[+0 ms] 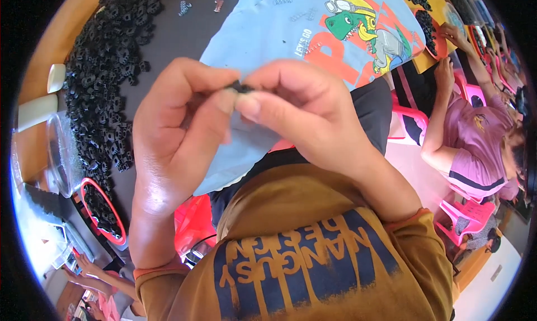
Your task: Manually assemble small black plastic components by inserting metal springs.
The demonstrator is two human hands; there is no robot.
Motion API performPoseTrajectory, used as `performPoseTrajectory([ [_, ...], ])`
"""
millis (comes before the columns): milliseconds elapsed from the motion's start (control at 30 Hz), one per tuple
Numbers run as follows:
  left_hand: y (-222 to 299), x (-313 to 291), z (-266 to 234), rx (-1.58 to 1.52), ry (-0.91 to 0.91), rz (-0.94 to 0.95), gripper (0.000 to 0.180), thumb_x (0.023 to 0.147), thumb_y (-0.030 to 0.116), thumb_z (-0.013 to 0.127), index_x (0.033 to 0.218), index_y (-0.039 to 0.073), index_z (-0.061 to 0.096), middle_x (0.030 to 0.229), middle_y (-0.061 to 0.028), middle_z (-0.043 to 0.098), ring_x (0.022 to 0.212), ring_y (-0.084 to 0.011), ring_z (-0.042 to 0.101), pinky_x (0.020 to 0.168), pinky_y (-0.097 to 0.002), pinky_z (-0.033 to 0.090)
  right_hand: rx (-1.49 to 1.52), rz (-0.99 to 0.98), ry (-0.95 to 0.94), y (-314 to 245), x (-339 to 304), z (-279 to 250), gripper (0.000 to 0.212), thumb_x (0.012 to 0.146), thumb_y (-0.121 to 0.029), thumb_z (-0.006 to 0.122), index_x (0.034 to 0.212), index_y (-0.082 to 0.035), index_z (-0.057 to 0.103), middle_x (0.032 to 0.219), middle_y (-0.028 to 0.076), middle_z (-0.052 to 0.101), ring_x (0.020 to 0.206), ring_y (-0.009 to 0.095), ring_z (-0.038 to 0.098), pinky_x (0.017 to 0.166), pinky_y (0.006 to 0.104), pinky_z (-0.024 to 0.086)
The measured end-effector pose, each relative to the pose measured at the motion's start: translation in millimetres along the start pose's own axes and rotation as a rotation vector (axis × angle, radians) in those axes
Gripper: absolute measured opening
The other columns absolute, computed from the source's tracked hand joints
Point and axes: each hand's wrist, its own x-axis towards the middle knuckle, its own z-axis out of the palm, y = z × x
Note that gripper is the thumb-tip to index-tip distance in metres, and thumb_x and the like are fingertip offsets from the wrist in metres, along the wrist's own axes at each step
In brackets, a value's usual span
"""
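Over the blue cloth [246, 41], my left hand [179, 119] and my right hand [307, 108] meet, thumb tips almost touching. Between them they pinch a small black plastic clip piece [239, 87], mostly covered by the fingers and blurred. The cloth carries a printed cartoon dinosaur and drapes over the table edge toward my lap. Small coil springs [282, 1] lie on its far part. Left of my left hand spreads a big heap of black toothed clip pieces [106, 80] on the dark table top [184, 35].
A red-rimmed basket [84, 195] of black pieces stands at the near left, beside a clear plastic container [59, 153]. Few small bits [183, 7] lie beyond the heap. On the right, a person in a purple shirt [475, 130] works near pink chairs [467, 217] and another red tray [439, 44].
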Motion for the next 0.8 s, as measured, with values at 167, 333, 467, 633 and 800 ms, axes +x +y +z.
performPoseTrajectory([
  [167,45,-16,15,-0.094,0.012,-0.294,0.01,0.086,-0.002,0.05,0.096,-0.004,0.054,0.08,-0.0042,0.054,0.057,-0.0056,0.047,0.052,-0.0182,0.036,-0.484,-0.388,-0.041,-19,-19,-4,0.01,0.082,-0.01,0.067,0.082,-0.003,0.06,0.068,0.009,0.057,0.06,0.025,0.056,0.053,0.0324,0.042],
  [333,52,-28,31,-0.153,0.09,-0.258,0.01,0.084,-0.001,0.051,0.094,-0.004,0.055,0.08,-0.0051,0.052,0.059,-0.0054,0.046,0.055,-0.0177,0.035,-0.631,-0.417,-0.096,-38,-33,-10,0.017,0.078,-0.006,0.072,0.09,0.001,0.062,0.077,0.009,0.063,0.066,0.019,0.061,0.058,0.0277,0.045],
  [467,36,-33,28,-0.162,-0.029,-0.037,0.014,0.086,0.001,0.059,0.099,-0.004,0.058,0.092,-0.0074,0.058,0.082,-0.0097,0.053,0.075,-0.0217,0.042,-0.58,-0.466,-0.013,-30,-44,-11,0.014,0.077,-0.009,0.069,0.085,-0.003,0.06,0.07,0.01,0.057,0.064,0.03,0.057,0.054,0.0373,0.044],
  [633,26,-48,41,-0.306,0.036,-0.032,0.015,0.086,0.004,0.061,0.1,-0.003,0.058,0.094,-0.0088,0.056,0.086,-0.0124,0.053,0.079,-0.024,0.042,-0.564,-0.495,-0.005,-25,-55,-13,0.015,0.076,-0.009,0.07,0.086,-0.003,0.06,0.071,0.01,0.058,0.064,0.03,0.058,0.055,0.0373,0.044],
  [800,21,-60,43,-0.378,0.041,-0.021,0.015,0.087,0.006,0.061,0.099,-0.003,0.058,0.094,-0.0082,0.057,0.084,-0.0119,0.053,0.078,-0.024,0.042,-0.591,-0.484,-0.037,-23,-65,-10,0.016,0.075,-0.009,0.07,0.086,-0.003,0.06,0.072,0.009,0.059,0.065,0.029,0.058,0.055,0.0364,0.044],
])
